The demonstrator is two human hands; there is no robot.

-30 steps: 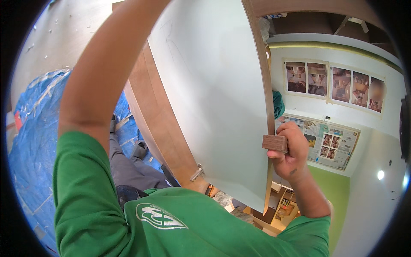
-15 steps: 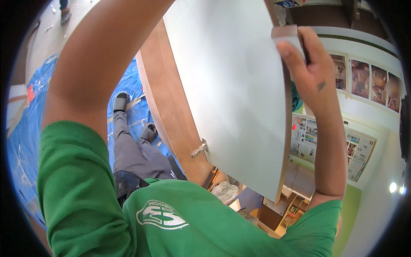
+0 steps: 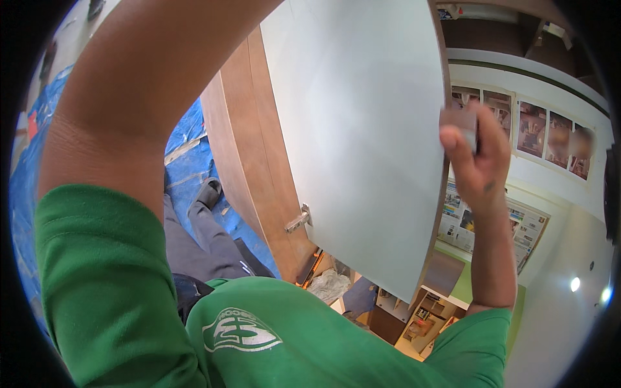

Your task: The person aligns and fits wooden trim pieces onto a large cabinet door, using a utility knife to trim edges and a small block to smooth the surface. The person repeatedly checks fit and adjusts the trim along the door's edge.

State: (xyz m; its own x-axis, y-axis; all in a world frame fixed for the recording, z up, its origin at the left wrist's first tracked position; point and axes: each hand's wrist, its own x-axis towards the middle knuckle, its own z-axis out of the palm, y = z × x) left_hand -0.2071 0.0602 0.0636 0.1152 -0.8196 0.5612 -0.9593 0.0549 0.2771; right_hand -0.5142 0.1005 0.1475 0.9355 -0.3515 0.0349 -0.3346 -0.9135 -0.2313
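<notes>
A pale cabinet door (image 3: 362,142) with wood-coloured edges stands open on a brown wooden cabinet side (image 3: 249,123). A metal hinge (image 3: 298,220) joins the two near my chest. My right hand (image 3: 485,158) is closed round a small rectangular brown block (image 3: 458,121), thumb on one side and fingers behind. The block sits against the door's right edge; motion blurs it slightly. My left arm (image 3: 123,110) reaches up past the door's left side and leaves the picture at the top, so the left hand is out of sight.
Blue sheeting (image 3: 187,165) covers the floor by my feet. An orange-and-black tool (image 3: 310,268) and crumpled clear plastic (image 3: 328,284) lie below the hinge. At the right are printed photos (image 3: 533,129) on a white panel, open shelves (image 3: 427,323) and a lit lamp (image 3: 575,283).
My right hand has slid nearer along the door's right edge with the block. The whole view has shifted a little, and the left arm still reaches upward.
</notes>
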